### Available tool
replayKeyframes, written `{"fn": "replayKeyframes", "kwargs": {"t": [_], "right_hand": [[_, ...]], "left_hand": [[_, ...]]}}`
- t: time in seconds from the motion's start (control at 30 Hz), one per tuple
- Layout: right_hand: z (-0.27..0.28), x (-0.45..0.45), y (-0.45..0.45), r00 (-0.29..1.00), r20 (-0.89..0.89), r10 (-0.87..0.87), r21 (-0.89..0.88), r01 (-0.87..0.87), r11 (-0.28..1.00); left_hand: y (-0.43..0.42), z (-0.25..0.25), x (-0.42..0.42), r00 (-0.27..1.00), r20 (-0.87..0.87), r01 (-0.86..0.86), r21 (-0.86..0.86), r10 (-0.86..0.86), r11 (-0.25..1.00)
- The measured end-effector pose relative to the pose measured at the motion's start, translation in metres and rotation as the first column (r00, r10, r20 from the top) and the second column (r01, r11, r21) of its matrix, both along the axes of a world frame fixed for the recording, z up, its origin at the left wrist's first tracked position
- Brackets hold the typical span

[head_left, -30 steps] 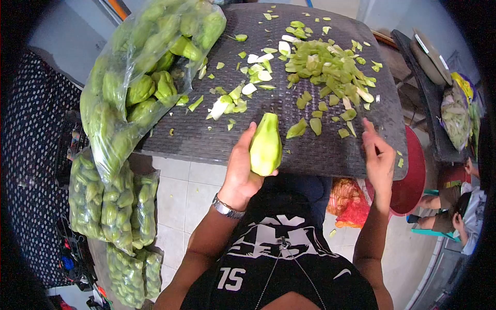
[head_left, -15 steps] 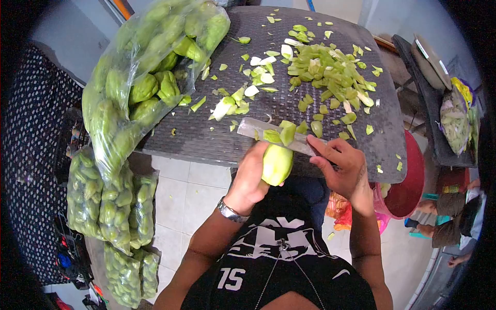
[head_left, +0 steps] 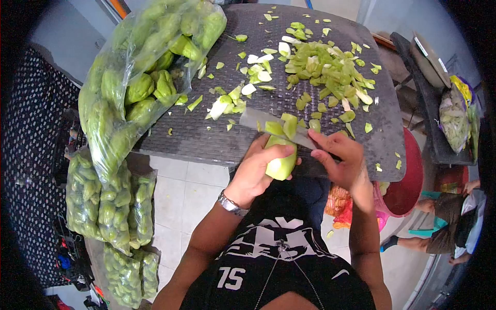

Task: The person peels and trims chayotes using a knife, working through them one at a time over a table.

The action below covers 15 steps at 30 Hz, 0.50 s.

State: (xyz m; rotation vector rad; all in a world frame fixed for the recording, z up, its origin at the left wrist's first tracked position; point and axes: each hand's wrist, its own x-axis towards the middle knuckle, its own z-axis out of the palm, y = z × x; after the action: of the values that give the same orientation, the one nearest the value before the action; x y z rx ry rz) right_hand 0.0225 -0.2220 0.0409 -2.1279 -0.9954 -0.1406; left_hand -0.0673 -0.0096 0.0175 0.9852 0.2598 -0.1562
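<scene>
A pale green, partly peeled vegetable (head_left: pixel 281 164) is held in my left hand (head_left: pixel 256 173), its thumb lying across the near part. My right hand (head_left: pixel 341 157) grips the handle end of a wide knife (head_left: pixel 251 120), whose blade points left across the far end of the vegetable. Pieces of green peel (head_left: pixel 290 125) cling to the blade. Beyond the knife, a heap of green peelings (head_left: pixel 323 67) and scattered scraps lie on the dark woven table (head_left: pixel 181 139).
A large open plastic bag of green vegetables (head_left: pixel 139 90) rests at the table's left. Several filled bags (head_left: pixel 98 199) stand below it. A red tub (head_left: pixel 405 178) is right of the table. Another person (head_left: pixel 447 219) is at the far right, near a dark side table (head_left: pixel 439 139).
Since the first frame, my right hand has brought the knife over to the vegetable. Since the second, my left thumb has come across the vegetable. The person at the far right has shifted.
</scene>
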Motion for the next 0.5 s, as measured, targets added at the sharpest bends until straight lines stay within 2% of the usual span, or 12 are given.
{"fn": "replayKeyframes", "kwargs": {"t": [0.07,0.1,0.2,0.23,0.3,0.37,0.43,0.5], "right_hand": [[-0.006,0.019,-0.01,0.999,0.025,0.021,-0.013,-0.02,1.0],[-0.008,0.029,-0.013,0.979,0.123,-0.161,-0.095,0.173,0.98],[-0.017,0.066,-0.036,0.878,-0.129,-0.461,-0.07,0.456,0.887],[-0.016,0.066,-0.037,0.846,-0.317,-0.429,-0.07,0.43,0.9],[-0.009,0.058,-0.044,0.681,-0.653,-0.332,-0.065,0.387,0.92],[-0.004,0.038,-0.036,0.527,-0.847,-0.074,0.133,0.344,0.93],[-0.009,0.031,-0.038,0.372,-0.914,0.16,0.271,0.268,0.924],[-0.014,0.011,-0.021,0.701,-0.711,-0.053,0.128,0.203,0.971]], "left_hand": [[0.002,0.002,-0.001,0.999,-0.039,0.008,-0.061,-0.01,0.998],[0.003,0.003,-0.002,0.998,-0.057,0.011,-0.093,-0.017,0.996],[0.013,0.003,-0.009,0.993,-0.12,-0.06,-0.391,0.013,0.918],[0.011,0.01,-0.01,0.984,-0.16,-0.135,-0.412,0.074,0.901],[0.014,0.003,-0.004,0.977,-0.127,-0.208,-0.395,0.171,0.895],[0.015,0.002,0.001,0.966,-0.088,-0.258,-0.352,0.242,0.9],[0.015,0.003,0.004,0.962,-0.065,-0.27,-0.345,0.264,0.899],[0.016,0.005,0.005,0.96,-0.067,-0.279,-0.336,0.273,0.9]]}}
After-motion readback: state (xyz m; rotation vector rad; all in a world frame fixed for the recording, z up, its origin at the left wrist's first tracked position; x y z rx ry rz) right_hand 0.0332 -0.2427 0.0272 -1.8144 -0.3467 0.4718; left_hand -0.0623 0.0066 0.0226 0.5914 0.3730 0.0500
